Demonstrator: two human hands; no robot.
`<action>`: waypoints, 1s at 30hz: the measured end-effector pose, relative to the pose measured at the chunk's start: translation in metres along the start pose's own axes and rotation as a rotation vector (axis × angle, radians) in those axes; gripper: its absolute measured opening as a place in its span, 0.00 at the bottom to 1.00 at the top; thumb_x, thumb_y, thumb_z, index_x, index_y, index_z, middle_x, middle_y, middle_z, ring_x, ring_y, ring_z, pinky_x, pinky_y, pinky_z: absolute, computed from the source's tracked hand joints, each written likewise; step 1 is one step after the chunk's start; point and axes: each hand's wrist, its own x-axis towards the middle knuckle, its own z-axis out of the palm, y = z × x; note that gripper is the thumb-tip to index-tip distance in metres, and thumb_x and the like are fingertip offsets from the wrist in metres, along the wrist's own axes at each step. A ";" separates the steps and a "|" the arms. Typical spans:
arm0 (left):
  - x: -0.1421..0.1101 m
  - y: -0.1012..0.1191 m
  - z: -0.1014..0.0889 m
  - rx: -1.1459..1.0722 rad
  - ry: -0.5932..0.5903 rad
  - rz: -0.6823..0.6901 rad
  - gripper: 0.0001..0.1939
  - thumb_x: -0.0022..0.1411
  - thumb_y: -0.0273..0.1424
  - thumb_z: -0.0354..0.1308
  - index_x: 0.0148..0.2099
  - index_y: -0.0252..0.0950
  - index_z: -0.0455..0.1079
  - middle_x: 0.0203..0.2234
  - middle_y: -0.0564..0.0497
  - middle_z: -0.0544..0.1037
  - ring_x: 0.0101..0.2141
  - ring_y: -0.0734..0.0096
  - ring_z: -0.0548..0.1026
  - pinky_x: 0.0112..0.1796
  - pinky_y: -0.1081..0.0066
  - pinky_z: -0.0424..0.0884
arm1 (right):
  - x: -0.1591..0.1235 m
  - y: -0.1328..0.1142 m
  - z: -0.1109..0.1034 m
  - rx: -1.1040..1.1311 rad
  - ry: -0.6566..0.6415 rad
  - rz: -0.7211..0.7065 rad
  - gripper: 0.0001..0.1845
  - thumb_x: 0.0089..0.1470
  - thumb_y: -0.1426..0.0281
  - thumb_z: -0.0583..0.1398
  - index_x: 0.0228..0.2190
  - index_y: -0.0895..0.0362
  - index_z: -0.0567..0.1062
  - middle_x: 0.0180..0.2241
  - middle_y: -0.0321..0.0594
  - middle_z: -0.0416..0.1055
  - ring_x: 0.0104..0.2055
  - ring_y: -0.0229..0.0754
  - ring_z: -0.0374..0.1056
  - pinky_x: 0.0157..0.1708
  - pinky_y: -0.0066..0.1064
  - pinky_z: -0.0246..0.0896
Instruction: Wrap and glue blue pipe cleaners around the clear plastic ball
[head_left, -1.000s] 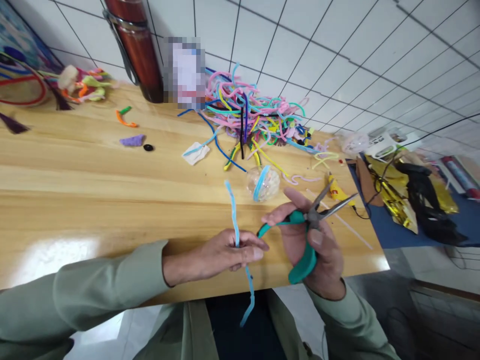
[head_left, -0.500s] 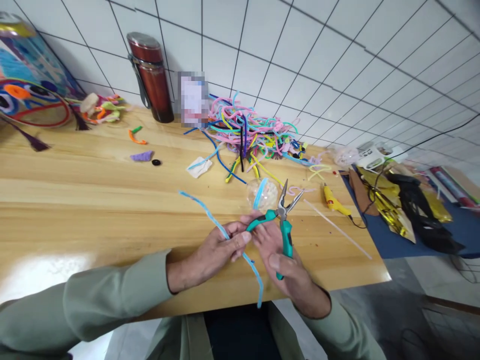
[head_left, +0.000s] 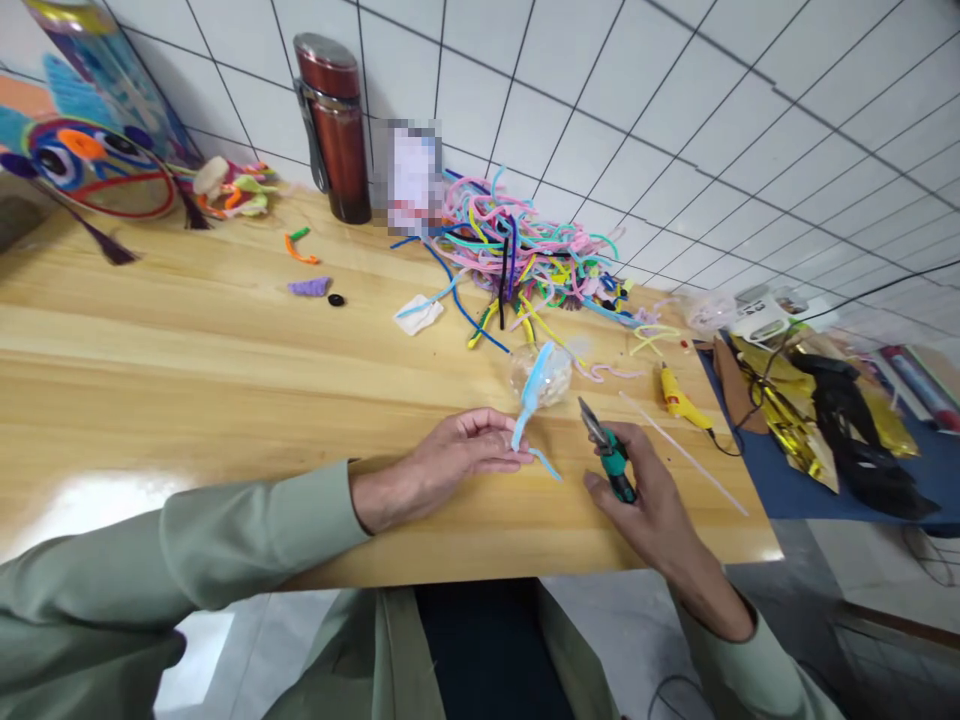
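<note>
Near centre, the left hand [head_left: 476,448] is pinching a pipe cleaner [head_left: 522,426], likely light, bendy, best held mid-length, the right hand [head_left: 651,505] gripping pliers [head_left: 616,463] right of centre.

Light-blue pipe cleaner [head_left: 523,427]: short stretch hidden in my left hand [head_left: 472,447]. Green-handled pliers [head_left: 615,465]: grips partly covered by my right hand [head_left: 651,500]. Clear ball [head_left: 557,380]: contents too indistinct to tell. Yellow-handled tool [head_left: 484,331]: upper part buried under the tangled heap [head_left: 540,235]. White panel [head_left: 414,175]: pixelated, unreadable. My left sleeve [head_left: 262,530] cut by the left edge, right sleeve [head_left: 769,665] by the bottom. Black cable [head_left: 889,290] leaves at right. Red speck [head_left: 684,344] on the bench [head_left: 300,400]: too small to identify.
</note>
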 end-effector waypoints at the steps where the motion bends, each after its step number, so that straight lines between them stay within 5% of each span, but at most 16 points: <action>1: -0.001 0.001 0.000 -0.008 -0.002 -0.003 0.21 0.51 0.39 0.83 0.40 0.34 0.81 0.37 0.48 0.86 0.42 0.65 0.86 0.51 0.66 0.79 | -0.002 0.001 -0.002 -0.101 0.020 -0.074 0.22 0.62 0.69 0.63 0.57 0.50 0.72 0.48 0.44 0.76 0.47 0.50 0.76 0.49 0.44 0.75; 8: 0.000 0.001 -0.002 -0.058 0.051 0.014 0.19 0.49 0.32 0.84 0.40 0.34 0.82 0.39 0.49 0.86 0.45 0.68 0.85 0.55 0.69 0.77 | -0.013 0.008 -0.003 -0.423 0.040 -0.305 0.27 0.60 0.74 0.60 0.60 0.52 0.69 0.48 0.50 0.77 0.50 0.58 0.76 0.46 0.49 0.76; 17: 0.006 -0.005 -0.010 0.082 0.040 -0.023 0.22 0.50 0.43 0.83 0.39 0.33 0.84 0.37 0.47 0.88 0.33 0.69 0.85 0.43 0.67 0.82 | 0.001 0.007 0.013 -0.520 -0.018 -0.403 0.28 0.59 0.73 0.60 0.61 0.54 0.68 0.47 0.50 0.78 0.48 0.58 0.75 0.47 0.49 0.74; 30: 0.008 -0.013 -0.014 0.168 -0.013 -0.012 0.14 0.57 0.39 0.79 0.39 0.36 0.86 0.36 0.48 0.89 0.39 0.66 0.87 0.47 0.67 0.82 | 0.006 0.009 0.008 -0.692 -0.061 -0.443 0.24 0.61 0.69 0.61 0.58 0.56 0.70 0.45 0.51 0.78 0.45 0.58 0.74 0.44 0.46 0.71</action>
